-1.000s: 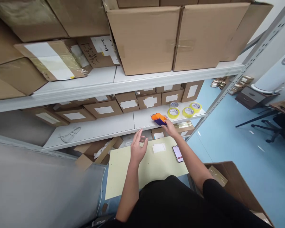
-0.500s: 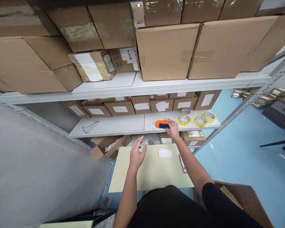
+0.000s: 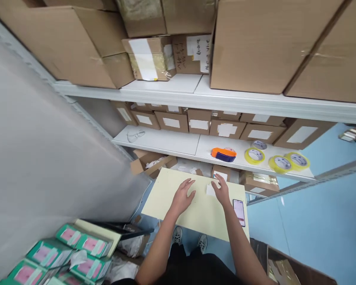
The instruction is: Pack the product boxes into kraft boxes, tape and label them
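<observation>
Over the pale yellow table (image 3: 166,194) I hold my left hand (image 3: 183,196) with the fingers apart and nothing in it. Farther right, my right hand (image 3: 221,190) hovers above the table, open and bare, partly covering some white paper slips (image 3: 210,190). An orange and dark blue tape dispenser (image 3: 224,154) lies on the white shelf beyond my right hand, apart from it. To the right of my right forearm a phone (image 3: 239,212) rests on the table with its screen lit.
Yellow tape rolls (image 3: 254,156) sit at the shelf's right end, with cartons (image 3: 172,122) behind. Thin wire-like item (image 3: 135,136) lies left. Large cartons (image 3: 255,47) fill the upper shelf. Green-and-pink boxes (image 3: 91,245) stand lower left; an open carton (image 3: 154,163) is below the shelf.
My right hand has let go of the tape dispenser and come back over the table. The view has swung left, bringing the green-and-pink boxes into sight.
</observation>
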A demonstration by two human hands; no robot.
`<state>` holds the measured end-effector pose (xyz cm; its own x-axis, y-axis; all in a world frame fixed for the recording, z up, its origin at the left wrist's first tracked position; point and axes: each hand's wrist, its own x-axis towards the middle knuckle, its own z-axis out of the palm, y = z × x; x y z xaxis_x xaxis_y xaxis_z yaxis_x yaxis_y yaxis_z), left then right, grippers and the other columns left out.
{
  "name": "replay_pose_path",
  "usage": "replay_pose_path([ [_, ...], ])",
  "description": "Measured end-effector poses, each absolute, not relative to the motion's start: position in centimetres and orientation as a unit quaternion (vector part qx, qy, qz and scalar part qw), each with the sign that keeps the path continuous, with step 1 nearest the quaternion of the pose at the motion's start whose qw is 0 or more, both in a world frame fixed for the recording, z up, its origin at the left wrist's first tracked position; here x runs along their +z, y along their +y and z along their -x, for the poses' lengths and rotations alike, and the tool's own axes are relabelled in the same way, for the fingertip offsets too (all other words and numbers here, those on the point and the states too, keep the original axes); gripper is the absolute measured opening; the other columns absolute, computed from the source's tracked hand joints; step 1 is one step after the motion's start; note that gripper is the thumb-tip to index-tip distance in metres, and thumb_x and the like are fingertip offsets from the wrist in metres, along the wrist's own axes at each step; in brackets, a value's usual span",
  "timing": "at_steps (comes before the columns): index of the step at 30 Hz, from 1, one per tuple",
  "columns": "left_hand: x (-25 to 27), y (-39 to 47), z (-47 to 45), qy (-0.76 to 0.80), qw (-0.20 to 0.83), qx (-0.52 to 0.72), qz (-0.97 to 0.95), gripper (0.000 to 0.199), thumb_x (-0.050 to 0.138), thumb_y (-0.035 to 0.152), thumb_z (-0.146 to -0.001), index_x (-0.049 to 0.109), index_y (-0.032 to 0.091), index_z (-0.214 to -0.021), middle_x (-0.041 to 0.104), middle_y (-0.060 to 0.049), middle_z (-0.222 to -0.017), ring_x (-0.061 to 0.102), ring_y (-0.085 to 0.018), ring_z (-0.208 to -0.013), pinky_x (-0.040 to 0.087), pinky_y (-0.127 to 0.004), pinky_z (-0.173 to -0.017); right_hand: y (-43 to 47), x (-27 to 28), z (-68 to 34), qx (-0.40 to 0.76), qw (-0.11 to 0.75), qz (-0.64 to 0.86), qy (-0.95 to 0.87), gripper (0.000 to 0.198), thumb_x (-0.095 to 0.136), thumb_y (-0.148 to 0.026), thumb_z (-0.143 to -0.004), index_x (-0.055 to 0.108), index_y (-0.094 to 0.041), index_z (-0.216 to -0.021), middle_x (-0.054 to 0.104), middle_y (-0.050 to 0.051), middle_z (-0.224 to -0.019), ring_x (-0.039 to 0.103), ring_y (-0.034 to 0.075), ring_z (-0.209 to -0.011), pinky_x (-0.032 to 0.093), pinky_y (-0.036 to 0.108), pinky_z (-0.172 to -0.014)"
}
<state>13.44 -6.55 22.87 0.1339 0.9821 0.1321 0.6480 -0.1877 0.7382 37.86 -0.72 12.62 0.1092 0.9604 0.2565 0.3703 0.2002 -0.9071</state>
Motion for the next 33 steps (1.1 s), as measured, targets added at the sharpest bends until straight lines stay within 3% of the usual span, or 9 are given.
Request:
replay_pose_path([
  [6, 21.3, -10.0, -9.1, 0.621, 0.265, 0.312, -0.668, 0.05, 0.061, 0.027, -0.096, 0.059, 0.028, -0.146, 0.054, -0.009, -0.156, 0.048, -0.026, -0.147, 0.04, -0.049, -0.124, -5.5, 8.5, -32.8, 0.393, 0.463, 0.551, -0.572, 0.044, 0.066, -0.053, -0.091, 0.071, -0.027, -0.127, 0.063, 0.017, -0.145, 0.063, 0.035, -0.13, 0.061, 0.056, -0.091],
  [15, 19.9, -17.3, 1.6, 0.669, 0.259, 0.369, -0.592, 0.057, 0.063, 0.029, -0.095, 0.052, 0.024, -0.152, 0.051, -0.012, -0.16, 0.042, -0.027, -0.152, 0.034, -0.05, -0.127, -8.5, 10.2, -19.9, 0.46, 0.38, 0.475, -0.647, 0.05, 0.066, -0.053, -0.09, 0.069, -0.026, -0.132, 0.062, 0.017, -0.145, 0.066, 0.034, -0.124, 0.061, 0.056, -0.092],
  [23, 17.6, -31.5, 17.1, 0.778, 0.215, 0.398, -0.436, 0.061, 0.059, 0.033, -0.096, 0.048, 0.022, -0.155, 0.049, -0.013, -0.161, 0.043, -0.026, -0.151, 0.033, -0.046, -0.126, -15.5, 11.9, -1.5, 0.529, 0.269, 0.387, -0.706, 0.064, 0.066, -0.048, -0.087, 0.058, -0.026, -0.147, 0.061, 0.014, -0.151, 0.063, 0.032, -0.13, 0.053, 0.052, -0.105],
  [33, 15.0, -51.6, 30.2, 0.861, 0.107, 0.429, -0.252, 0.062, 0.062, 0.033, -0.093, 0.049, 0.02, -0.153, 0.051, -0.014, -0.158, 0.045, -0.03, -0.15, 0.035, -0.05, -0.125, -26.5, 10.0, 19.2, 0.59, 0.15, 0.24, -0.756, 0.072, 0.066, -0.046, -0.082, 0.056, -0.024, -0.15, 0.059, 0.015, -0.152, 0.062, 0.032, -0.13, 0.052, 0.048, -0.105],
])
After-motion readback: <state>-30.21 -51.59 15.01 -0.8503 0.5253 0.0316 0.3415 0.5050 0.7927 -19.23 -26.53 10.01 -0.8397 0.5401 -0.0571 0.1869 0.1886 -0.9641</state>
